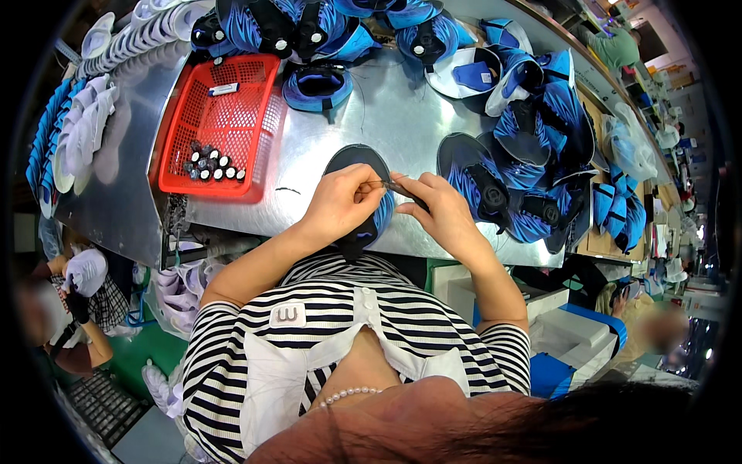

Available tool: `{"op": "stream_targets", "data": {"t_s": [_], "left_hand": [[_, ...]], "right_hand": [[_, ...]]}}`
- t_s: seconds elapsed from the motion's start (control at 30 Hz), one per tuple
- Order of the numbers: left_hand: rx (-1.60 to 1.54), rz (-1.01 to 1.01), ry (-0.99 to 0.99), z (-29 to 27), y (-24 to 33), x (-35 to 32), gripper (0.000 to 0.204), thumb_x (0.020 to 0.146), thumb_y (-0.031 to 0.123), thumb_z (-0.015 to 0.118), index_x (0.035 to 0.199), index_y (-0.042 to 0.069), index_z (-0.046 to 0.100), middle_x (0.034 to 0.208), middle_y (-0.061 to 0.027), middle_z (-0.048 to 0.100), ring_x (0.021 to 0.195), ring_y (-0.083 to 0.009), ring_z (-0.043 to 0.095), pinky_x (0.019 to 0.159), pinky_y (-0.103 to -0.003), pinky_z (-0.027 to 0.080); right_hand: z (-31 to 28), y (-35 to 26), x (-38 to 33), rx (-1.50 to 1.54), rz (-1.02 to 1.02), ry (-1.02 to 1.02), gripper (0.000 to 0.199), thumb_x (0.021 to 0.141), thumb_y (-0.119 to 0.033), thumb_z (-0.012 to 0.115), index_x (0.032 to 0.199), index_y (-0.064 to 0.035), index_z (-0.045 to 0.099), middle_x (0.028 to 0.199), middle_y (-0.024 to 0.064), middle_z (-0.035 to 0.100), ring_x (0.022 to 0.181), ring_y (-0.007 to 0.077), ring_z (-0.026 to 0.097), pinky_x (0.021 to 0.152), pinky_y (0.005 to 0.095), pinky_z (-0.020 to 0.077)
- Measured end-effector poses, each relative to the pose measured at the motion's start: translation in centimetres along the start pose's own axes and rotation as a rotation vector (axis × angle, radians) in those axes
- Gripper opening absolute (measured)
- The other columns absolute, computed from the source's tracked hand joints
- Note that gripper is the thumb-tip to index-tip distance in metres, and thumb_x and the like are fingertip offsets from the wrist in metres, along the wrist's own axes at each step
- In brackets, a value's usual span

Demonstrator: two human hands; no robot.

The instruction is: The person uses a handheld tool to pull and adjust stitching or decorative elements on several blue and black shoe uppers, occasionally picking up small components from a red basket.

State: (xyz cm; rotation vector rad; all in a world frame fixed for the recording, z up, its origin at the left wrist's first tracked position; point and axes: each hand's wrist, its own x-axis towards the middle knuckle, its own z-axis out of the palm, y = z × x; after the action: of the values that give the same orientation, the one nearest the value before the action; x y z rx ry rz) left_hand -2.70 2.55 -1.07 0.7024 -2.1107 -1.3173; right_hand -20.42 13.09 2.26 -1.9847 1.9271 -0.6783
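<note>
A blue and black shoe upper (376,158) lies on the metal table in front of me, partly hidden under my hands. My left hand (340,203) is closed in a pinch above it, on a thin dark thread that runs toward the right hand. My right hand (442,213) is closed round a small dark tool that looks like thread snips (410,196). The tip of this tool meets the thread between the two hands. Just right of my right hand lies another blue and black upper (466,168).
A red plastic basket (176,183) at left holds small black and white round pieces and a white marker (223,89). More blue uppers (533,131) pile up along the back and right. White shoe parts (147,39) line the back left. Other people sit at both sides.
</note>
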Motion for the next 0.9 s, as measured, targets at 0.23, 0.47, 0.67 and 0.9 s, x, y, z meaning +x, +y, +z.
{"op": "stream_targets", "data": {"t_s": [0.23,0.47,0.67,0.9], "left_hand": [[-0.920,-0.523,-0.350,-3.4,-0.2,-0.1,0.020,0.095,0.023,0.057,0.088,0.004,0.058,0.058,0.0105,0.035,0.047,-0.0006,0.025,0.045,-0.020,0.020],[-1.064,-0.392,-0.228,-5.3,-0.7,0.4,0.012,0.097,0.017,0.055,0.096,0.005,0.056,0.064,0.0015,0.053,0.055,-0.0074,0.050,0.054,-0.021,0.039],[-1.152,-0.358,0.072,-2.3,0.5,0.7,0.013,0.098,0.018,0.053,0.104,0.007,0.054,0.103,-0.0129,0.065,0.095,-0.0226,0.066,0.088,-0.036,0.052],[-0.528,-0.212,-0.085,-1.8,1.8,1.3,0.021,0.092,0.015,0.062,0.106,0.000,0.059,0.084,-0.0048,0.065,0.059,-0.0035,0.050,0.055,-0.018,0.039]], "right_hand": [[1.1,4.6,0.6,-0.373,-0.200,0.190,0.015,0.077,-0.012,0.067,0.089,-0.0093,0.060,0.073,0.0056,0.053,0.068,0.0254,0.054,0.061,0.0357,0.0454],[1.6,6.0,2.3,0.066,0.037,0.524,0.016,0.080,-0.015,0.068,0.091,-0.0051,0.061,0.079,0.0095,0.059,0.074,0.0292,0.058,0.060,0.0370,0.0461],[5.9,-2.0,3.5,0.003,-0.372,0.357,0.020,0.080,-0.013,0.070,0.095,-0.0051,0.060,0.081,0.0097,0.061,0.073,0.0254,0.061,0.065,0.0348,0.0483],[4.6,-0.8,2.9,1.350,0.302,0.273,0.009,0.093,-0.010,0.060,0.095,-0.0008,0.058,0.073,0.0013,0.056,0.062,0.0072,0.048,0.058,0.0215,0.0385]]}}
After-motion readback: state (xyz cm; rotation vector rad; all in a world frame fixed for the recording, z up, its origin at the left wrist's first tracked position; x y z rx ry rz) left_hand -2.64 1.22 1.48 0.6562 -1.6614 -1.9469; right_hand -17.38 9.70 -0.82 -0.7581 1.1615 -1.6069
